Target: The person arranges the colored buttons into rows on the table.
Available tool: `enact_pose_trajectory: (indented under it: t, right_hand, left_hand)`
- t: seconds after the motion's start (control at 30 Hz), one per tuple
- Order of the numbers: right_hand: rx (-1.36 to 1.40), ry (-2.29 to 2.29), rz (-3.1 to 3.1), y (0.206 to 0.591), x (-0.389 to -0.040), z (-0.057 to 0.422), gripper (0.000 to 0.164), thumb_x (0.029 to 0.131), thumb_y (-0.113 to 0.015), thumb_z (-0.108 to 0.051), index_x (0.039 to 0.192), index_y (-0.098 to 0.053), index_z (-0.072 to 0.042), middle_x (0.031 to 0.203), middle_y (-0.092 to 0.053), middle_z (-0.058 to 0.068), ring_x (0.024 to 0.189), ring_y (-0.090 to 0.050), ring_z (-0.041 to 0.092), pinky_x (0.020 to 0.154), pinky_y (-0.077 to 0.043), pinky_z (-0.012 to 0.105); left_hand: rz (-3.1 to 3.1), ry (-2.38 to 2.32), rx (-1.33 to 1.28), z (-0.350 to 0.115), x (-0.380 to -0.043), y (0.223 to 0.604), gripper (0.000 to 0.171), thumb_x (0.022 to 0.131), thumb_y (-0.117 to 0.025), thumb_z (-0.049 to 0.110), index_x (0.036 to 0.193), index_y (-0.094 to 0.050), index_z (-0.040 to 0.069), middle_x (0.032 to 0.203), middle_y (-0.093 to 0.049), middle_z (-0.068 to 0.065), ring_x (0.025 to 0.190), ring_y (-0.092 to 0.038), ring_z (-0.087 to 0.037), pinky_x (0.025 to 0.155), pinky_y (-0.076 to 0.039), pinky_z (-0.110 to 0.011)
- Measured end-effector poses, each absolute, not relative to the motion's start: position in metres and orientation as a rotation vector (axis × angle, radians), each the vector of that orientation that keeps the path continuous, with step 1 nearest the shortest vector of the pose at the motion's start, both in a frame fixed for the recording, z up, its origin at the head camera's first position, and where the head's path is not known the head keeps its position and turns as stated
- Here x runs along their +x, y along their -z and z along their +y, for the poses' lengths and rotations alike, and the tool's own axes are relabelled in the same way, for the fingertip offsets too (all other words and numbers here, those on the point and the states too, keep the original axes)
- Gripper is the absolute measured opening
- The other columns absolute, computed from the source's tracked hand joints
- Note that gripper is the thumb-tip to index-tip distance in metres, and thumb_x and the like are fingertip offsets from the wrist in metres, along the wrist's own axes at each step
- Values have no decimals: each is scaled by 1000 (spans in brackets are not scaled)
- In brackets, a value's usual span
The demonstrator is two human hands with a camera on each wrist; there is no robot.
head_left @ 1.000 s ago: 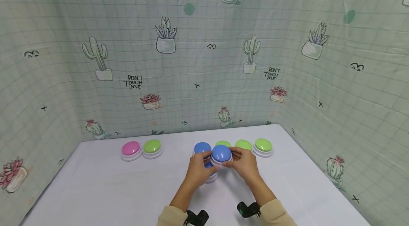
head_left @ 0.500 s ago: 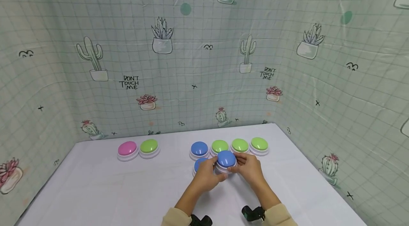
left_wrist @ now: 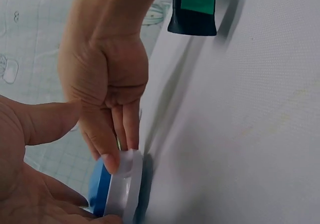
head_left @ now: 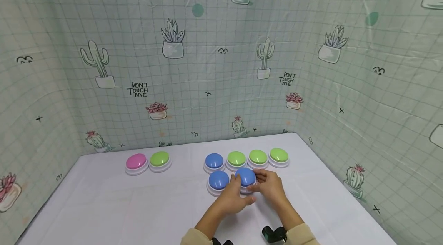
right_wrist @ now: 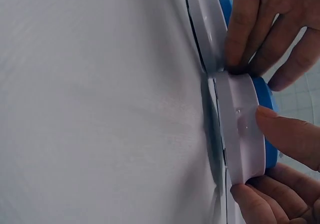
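Note:
A blue push button (head_left: 246, 177) with a round white base is at or just above the table, front side of the group. My right hand (head_left: 272, 188) pinches its right side, the thumb (right_wrist: 280, 129) on the near rim and the fingers curled around the base. With fairly straight fingers, my left hand (head_left: 232, 198) touches the button's left side; its thumb (left_wrist: 50, 120) stands away from it. A second blue push button (head_left: 219, 180) sits close on the left, partly hidden by the left hand. Behind them stand a blue push button (head_left: 214, 161) and green push buttons (head_left: 237, 158).
Farther left, a pink push button (head_left: 136, 161) stands beside a green push button (head_left: 159, 159). The white table (head_left: 114, 206) meets a cactus-print cloth (head_left: 194, 68) at the back and sides.
The held blue button has come down and toward me, to the right of the second blue button. My left thumb has let go of it. The view has shifted slightly.

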State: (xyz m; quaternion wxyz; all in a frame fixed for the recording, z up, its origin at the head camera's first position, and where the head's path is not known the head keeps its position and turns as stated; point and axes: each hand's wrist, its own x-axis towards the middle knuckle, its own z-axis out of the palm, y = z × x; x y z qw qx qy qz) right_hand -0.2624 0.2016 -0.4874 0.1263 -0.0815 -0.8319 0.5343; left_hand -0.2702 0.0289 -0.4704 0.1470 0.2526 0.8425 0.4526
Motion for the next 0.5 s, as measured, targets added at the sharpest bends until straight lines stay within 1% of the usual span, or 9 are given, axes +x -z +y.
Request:
enact_pose_trajectory:
  t: [0.13, 0.23, 0.5]
  right_hand:
    - [-234, -1550, -2431, 491, -264, 201, 57, 68, -91, 11, 121, -69, 15, 119, -71, 32, 118, -68, 46, 97, -59, 44]
    - [-224, -1536, -2438, 494, -264, 201, 58, 67, -91, 11, 120, -69, 15, 118, -71, 32, 117, -68, 46, 97, -59, 45]
    - [-236, -1526, -2440, 497, -267, 202, 60, 66, -91, 11, 121, -69, 15, 120, -71, 32, 117, -68, 46, 100, -58, 46]
  left_hand:
    - [2411, -1316, 723, 29, -268, 471, 92, 96, -77, 27, 156, -25, -20, 163, -14, -44, 154, -18, -53, 125, -21, -65]
    - [2396, -1325, 716, 30, -266, 470, 92, 96, -77, 29, 156, -25, -19, 163, -12, -45, 154, -19, -54, 125, -21, -65]
    - [2383, -1334, 682, 32, -265, 470, 93, 96, -77, 31, 158, -25, -17, 165, -10, -43, 154, -21, -53, 124, -22, -66]
